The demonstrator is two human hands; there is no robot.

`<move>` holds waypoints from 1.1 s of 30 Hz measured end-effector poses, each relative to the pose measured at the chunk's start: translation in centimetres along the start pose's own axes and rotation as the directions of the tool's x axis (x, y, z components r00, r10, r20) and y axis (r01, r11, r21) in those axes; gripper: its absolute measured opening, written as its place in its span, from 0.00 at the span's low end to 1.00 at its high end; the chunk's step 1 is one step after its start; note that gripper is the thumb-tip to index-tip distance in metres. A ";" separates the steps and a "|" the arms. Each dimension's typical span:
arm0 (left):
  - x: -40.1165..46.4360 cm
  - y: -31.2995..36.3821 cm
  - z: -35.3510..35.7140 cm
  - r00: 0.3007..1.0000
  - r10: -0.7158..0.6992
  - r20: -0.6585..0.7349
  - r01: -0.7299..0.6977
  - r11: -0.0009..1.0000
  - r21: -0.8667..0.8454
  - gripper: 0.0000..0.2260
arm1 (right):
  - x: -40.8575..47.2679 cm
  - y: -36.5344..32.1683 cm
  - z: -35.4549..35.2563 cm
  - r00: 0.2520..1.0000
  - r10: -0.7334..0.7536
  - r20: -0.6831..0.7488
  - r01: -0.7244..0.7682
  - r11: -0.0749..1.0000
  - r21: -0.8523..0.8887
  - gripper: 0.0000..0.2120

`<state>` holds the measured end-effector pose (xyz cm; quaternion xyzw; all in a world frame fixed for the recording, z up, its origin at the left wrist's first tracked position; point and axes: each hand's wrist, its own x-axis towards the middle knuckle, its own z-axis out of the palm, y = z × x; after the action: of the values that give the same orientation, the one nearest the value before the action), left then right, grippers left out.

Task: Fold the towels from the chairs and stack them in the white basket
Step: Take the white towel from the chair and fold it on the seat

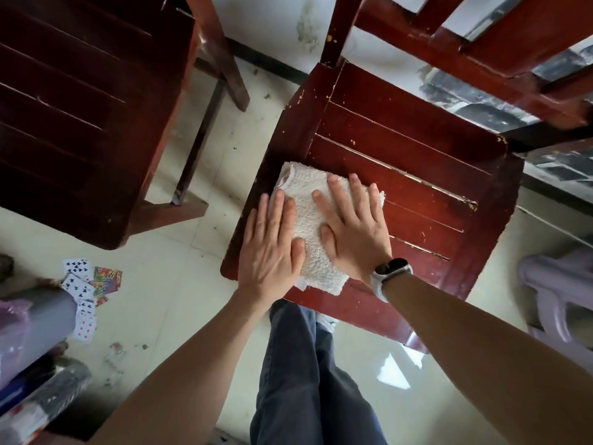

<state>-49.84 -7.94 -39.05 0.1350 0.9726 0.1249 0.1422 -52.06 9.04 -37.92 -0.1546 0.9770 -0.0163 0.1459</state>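
The floor (pixel 179 297) is pale glossy tile, scuffed and spotted with dirt, with a bright patch of reflected light (pixel 393 374) low in the middle. A white wall (pixel 276 24) with a dark baseboard (pixel 266 59) runs along the top. Two dark red slatted wooden chairs stand near each other: the left chair (pixel 73 117) and the right chair (pixel 417 175). Playing cards (pixel 83 290) lie scattered on the tiles at left.

A white terry towel (pixel 309 220) lies folded into a thick, compact rectangle on the near left corner of the red-brown wooden chair (pixel 417 175) seat. Its long side runs from far left to near right, and its near end reaches the seat's front edge.
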 end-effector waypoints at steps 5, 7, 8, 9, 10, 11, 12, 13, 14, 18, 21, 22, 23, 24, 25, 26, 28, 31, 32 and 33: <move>0.9 0.7 -2.5 0.998 -0.055 -0.024 0.048 0.974 -0.221 0.23 | -0.4 -0.1 -1.3 0.995 0.031 -0.090 -0.015 0.984 0.179 0.21; 1.8 1.0 -3.9 0.983 -0.155 -0.097 0.108 0.918 -0.382 0.18 | -1.4 -0.1 -2.3 0.967 0.205 -0.148 -0.136 0.914 0.381 0.21; 2.3 1.0 -4.4 0.969 -0.222 -0.108 0.154 0.886 -0.437 0.17 | -2.1 -0.2 -2.8 0.926 0.352 -0.139 -0.243 0.835 0.493 0.21; 2.7 0.8 -4.7 0.955 -0.282 -0.097 0.204 0.854 -0.478 0.15 | -2.7 -0.4 -3.0 0.858 0.507 -0.083 -0.362 0.712 0.601 0.21; 3.2 0.6 -4.9 0.939 -0.336 -0.065 0.258 0.820 -0.511 0.14 | -3.1 -0.6 -3.3 0.772 0.635 0.030 -0.475 0.545 0.691 0.21; 3.7 0.5 -5.0 0.923 -0.383 -0.033 0.306 0.782 -0.543 0.14 | -3.3 -0.9 -3.5 0.684 0.707 0.179 -0.566 0.359 0.742 0.21; 4.1 0.4 -5.2 0.903 -0.429 0.006 0.353 0.735 -0.579 0.12 | -3.4 -1.2 -3.7 0.614 0.717 0.329 -0.621 0.182 0.762 0.21; 4.4 0.3 -5.3 0.880 -0.472 0.054 0.400 0.676 -0.620 0.10 | -3.4 -1.5 -3.8 0.574 0.687 0.446 -0.652 0.054 0.757 0.21; 4.8 0.3 -5.6 0.857 -0.503 0.110 0.445 0.616 -0.650 0.09 | -3.3 -1.8 -3.9 0.559 0.652 0.512 -0.669 -0.010 0.743 0.21; 5.6 -0.3 -6.0 0.852 -0.482 0.204 0.493 0.609 -0.621 0.13 | -2.8 -2.5 -3.7 0.509 0.619 0.598 -0.674 -0.145 0.724 0.17; 5.7 -0.3 -6.4 0.854 -0.435 0.286 0.516 0.632 -0.578 0.16 | -2.3 -2.4 -3.8 0.481 0.576 0.661 -0.641 -0.283 0.713 0.16; 5.8 -0.2 -6.6 0.846 -0.423 0.325 0.533 0.636 -0.559 0.15 | -2.3 -2.4 -3.9 0.482 0.554 0.679 -0.634 -0.314 0.706 0.16; 5.8 -0.1 -6.7 0.844 -0.403 0.353 0.536 0.645 -0.545 0.11 | -2.2 -2.4 -4.0 0.488 0.538 0.688 -0.624 -0.336 0.705 0.15; 5.8 -0.2 -6.7 0.839 -0.383 0.387 0.542 0.657 -0.524 0.08 | -2.2 -2.4 -4.1 0.498 0.524 0.691 -0.610 -0.355 0.709 0.15; 5.9 -0.2 -6.9 0.836 -0.365 0.409 0.541 0.673 -0.505 0.08 | -2.3 -2.4 -4.2 0.509 0.516 0.689 -0.595 -0.366 0.715 0.16; 6.0 -0.3 -6.9 0.831 -0.358 0.426 0.545 0.679 -0.492 0.09 | -2.3 -2.4 -4.3 0.519 0.515 0.683 -0.584 -0.370 0.723 0.15; 6.1 -0.3 -6.9 0.833 -0.367 0.413 0.540 0.702 -0.464 0.13 | -2.6 -2.4 -4.3 0.529 0.520 0.670 -0.571 -0.365 0.735 0.12; 6.0 0.3 -7.1 0.877 -0.352 0.327 0.472 0.757 -0.452 0.13 | -2.9 -2.4 -4.1 0.530 0.522 0.668 -0.574 -0.359 0.736 0.09; 5.9 0.7 -7.2 0.884 -0.344 0.316 0.459 0.767 -0.448 0.11 | -2.9 -2.4 -3.9 0.532 0.523 0.666 -0.580 -0.348 0.737 0.11; 5.9 0.9 -7.2 0.888 -0.341 0.310 0.452 0.774 -0.443 0.10 | -3.0 -2.4 -3.7 0.536 0.524 0.662 -0.585 -0.335 0.739 0.13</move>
<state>-57.29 -6.82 -33.56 -0.1034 0.8911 0.3260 0.2982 -49.76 7.67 -33.33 0.4769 0.6233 -0.5807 0.2164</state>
